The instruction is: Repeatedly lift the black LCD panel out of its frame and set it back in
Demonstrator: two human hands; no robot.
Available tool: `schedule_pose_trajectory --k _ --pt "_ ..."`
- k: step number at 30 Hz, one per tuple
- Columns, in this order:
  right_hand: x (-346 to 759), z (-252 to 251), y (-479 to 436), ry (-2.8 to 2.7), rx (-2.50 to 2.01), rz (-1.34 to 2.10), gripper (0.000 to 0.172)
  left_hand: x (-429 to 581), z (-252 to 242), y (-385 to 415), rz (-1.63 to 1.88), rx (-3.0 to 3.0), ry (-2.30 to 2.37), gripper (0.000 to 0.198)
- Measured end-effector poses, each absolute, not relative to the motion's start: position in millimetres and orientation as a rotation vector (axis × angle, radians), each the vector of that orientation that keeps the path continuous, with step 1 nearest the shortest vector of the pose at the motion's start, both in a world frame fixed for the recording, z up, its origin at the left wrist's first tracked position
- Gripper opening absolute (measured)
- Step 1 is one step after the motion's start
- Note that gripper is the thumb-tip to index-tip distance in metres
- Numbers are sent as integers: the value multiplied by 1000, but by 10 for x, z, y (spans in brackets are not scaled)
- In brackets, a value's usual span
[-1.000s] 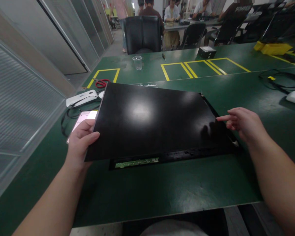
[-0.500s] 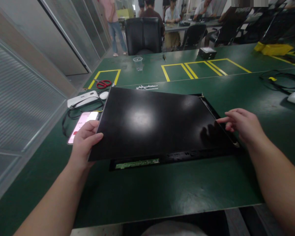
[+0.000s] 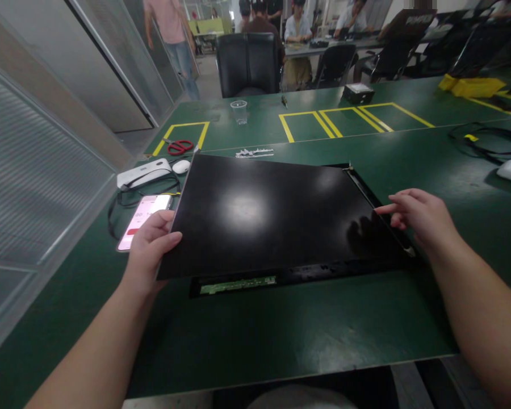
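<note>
A glossy black display panel [image 3: 276, 218] is tilted, its left side raised and its right side low. My left hand [image 3: 152, 250] grips the raised left edge, thumb on the glass and the other fingers partly hidden behind it. Under the panel lies a black frame [image 3: 306, 275], with a green circuit board strip [image 3: 238, 285] showing along its near side. On the right, my right hand [image 3: 421, 218] holds nothing. Its index finger reaches to the panel's right edge and seems to touch it, while the other fingers are loosely bent.
Left of the panel are a lit phone [image 3: 147, 210], a white device [image 3: 143, 172] with black cable, a white mouse [image 3: 181, 166] and red scissors [image 3: 179, 147]. Beyond stand a clear cup [image 3: 239, 112] and a black box [image 3: 358, 92]. Black cables [image 3: 489, 142] lie right. Several people sit beyond the table.
The panel's raised left edge has come down slightly and shifted a little right with my left hand. My right hand stays nearly still. A person at the back left has moved closer.
</note>
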State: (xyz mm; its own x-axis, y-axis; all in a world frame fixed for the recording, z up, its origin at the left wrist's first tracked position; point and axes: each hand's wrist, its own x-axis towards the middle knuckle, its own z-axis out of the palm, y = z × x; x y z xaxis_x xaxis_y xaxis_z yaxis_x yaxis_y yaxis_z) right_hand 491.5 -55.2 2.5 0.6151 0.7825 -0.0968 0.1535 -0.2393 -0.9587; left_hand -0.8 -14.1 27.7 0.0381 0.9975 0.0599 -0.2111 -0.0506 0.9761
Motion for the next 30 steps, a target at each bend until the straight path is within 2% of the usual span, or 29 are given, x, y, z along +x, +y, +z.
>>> schedule_pose_trajectory --k 4,14,20,30 --pt "4917 60 -564 -759 -1764 687 16 -47 229 -140 1217 1135 984 37" --pt "4931 48 -573 -764 -1785 677 18 5 146 -185 1270 1106 1013 38" --pt "4910 71 -579 -748 -1792 660 16 45 214 -206 1254 1091 1005 36" --pt "4926 39 -589 -751 -1792 644 17 180 336 -219 1195 1065 1043 43"
